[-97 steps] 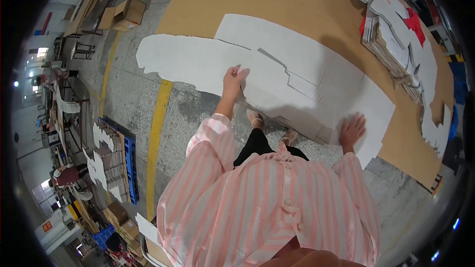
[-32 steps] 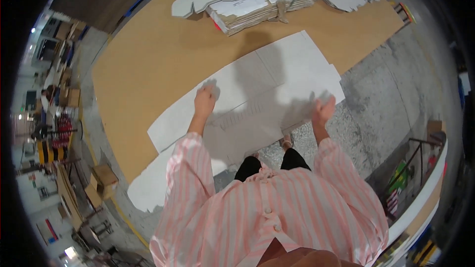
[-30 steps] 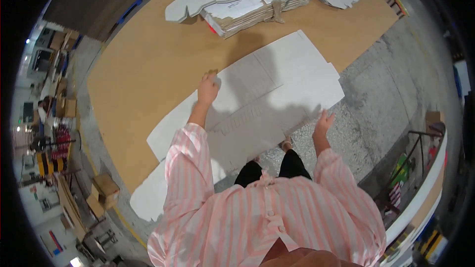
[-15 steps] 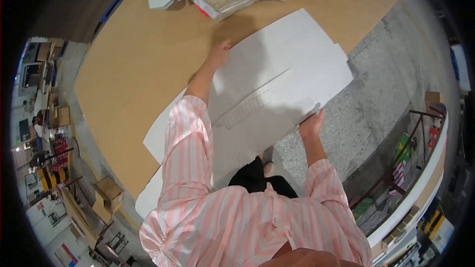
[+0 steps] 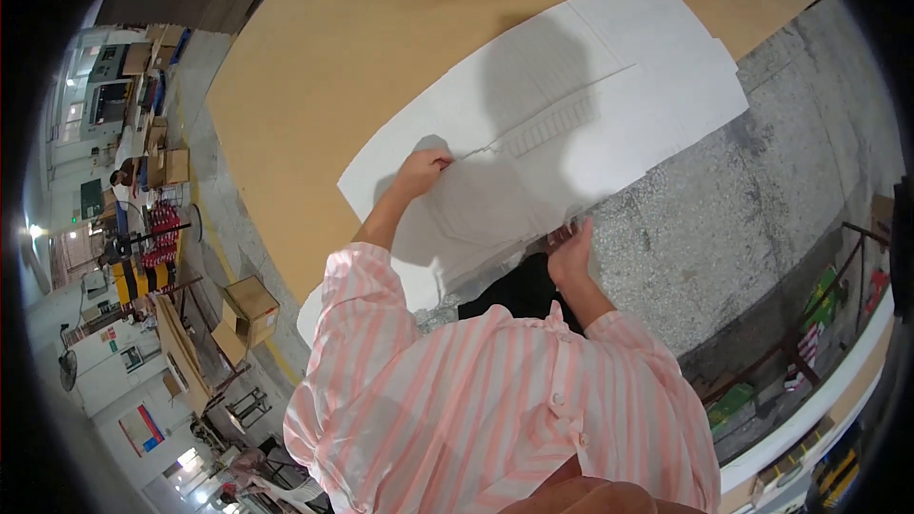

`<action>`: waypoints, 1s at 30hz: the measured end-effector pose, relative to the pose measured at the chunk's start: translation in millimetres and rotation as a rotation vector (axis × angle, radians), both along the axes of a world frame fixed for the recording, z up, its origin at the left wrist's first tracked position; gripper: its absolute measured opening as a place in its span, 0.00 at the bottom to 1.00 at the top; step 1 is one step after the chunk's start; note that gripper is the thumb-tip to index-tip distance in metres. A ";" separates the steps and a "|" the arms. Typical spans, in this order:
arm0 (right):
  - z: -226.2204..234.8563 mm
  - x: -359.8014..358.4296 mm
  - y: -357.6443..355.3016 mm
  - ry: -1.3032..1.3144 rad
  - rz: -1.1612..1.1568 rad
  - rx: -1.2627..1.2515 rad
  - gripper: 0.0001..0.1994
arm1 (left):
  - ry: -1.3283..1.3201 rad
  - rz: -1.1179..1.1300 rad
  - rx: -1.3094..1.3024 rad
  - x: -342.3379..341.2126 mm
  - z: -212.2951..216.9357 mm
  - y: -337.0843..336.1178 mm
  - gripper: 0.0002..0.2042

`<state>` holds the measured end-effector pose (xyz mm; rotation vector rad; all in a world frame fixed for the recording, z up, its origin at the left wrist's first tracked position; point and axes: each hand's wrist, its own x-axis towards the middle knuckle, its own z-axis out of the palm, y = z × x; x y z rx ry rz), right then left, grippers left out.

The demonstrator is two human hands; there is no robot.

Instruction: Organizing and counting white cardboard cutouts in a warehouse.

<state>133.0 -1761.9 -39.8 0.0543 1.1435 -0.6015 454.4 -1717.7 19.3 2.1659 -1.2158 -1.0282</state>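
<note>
Hands apart: left hand [image 5: 422, 169] curled on white cardboard sheet [image 5: 590, 124], right hand [image 5: 571, 249] gripping its near edge.

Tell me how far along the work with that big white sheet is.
Done: the large white die-cut sheet lies flat, mostly on the brown board, its near edge over the grey floor. In hand: the left hand presses on it and the right hand grips its near edge. Left: no panel is folded up yet; it is still a flat blank.

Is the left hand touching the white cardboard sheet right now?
Touching. The head view shows the left hand pressed on the white cardboard sheet, fingers curled against its surface with no gap visible.
</note>
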 end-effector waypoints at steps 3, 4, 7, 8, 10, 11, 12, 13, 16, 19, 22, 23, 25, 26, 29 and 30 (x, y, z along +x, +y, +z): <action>-15.8 22.4 9.4 -0.124 -0.143 -0.162 0.30 | -0.190 -0.129 -0.096 -19.6 2.8 -1.7 0.10; -13.0 29.8 10.6 -0.221 -0.202 -0.220 0.31 | -0.249 -0.177 -0.105 -24.1 0.3 -3.1 0.10; 29.1 58.8 8.2 -0.085 -0.266 -0.046 0.32 | -0.406 -0.223 -0.027 -27.0 -3.9 9.2 0.10; 42.0 63.2 9.8 -0.083 -0.253 -0.043 0.32 | -0.403 -0.211 -0.021 -29.4 -2.3 11.4 0.10; 57.2 64.3 11.0 -0.028 -0.252 -0.154 0.33 | -0.552 -0.267 -0.019 -38.1 1.0 5.8 0.11; 55.2 64.4 12.0 -0.023 -0.244 -0.154 0.33 | -0.547 -0.259 -0.017 -38.6 -0.3 4.6 0.11; 53.4 63.7 10.9 -0.014 -0.231 -0.154 0.33 | -0.512 -0.237 -0.025 -37.5 -0.9 3.1 0.11; 49.8 61.9 8.7 -0.004 -0.222 -0.156 0.34 | -0.478 -0.218 -0.035 -35.4 -3.3 0.6 0.12; 36.9 52.6 9.4 -0.232 -0.115 -0.319 0.33 | -0.222 -0.177 -0.066 -26.8 -1.5 3.2 0.13; 41.0 56.2 13.2 -0.104 -0.148 -0.258 0.33 | -0.314 -0.248 -0.057 -24.5 -2.9 5.8 0.14; 39.9 57.5 8.4 0.062 -0.180 -0.106 0.33 | -0.362 -0.251 -0.058 -31.5 -3.3 5.3 0.14; 37.4 53.9 9.1 0.066 -0.186 -0.108 0.33 | -0.359 -0.256 -0.061 -30.8 -1.8 5.3 0.14; 35.4 50.1 13.4 -0.117 -0.146 -0.301 0.34 | -0.141 -0.198 -0.069 -23.3 -2.9 7.8 0.14; 35.9 49.5 16.8 -0.118 -0.147 -0.301 0.34 | -0.142 -0.198 -0.069 -15.0 -5.4 15.0 0.14; 35.5 46.5 38.4 -0.093 -0.104 -0.280 0.34 | -0.097 -0.039 -0.351 14.5 -11.6 47.3 0.12; 31.8 47.9 53.9 -0.025 -0.099 -0.230 0.35 | -0.110 -0.090 -0.192 18.7 -12.6 61.3 0.13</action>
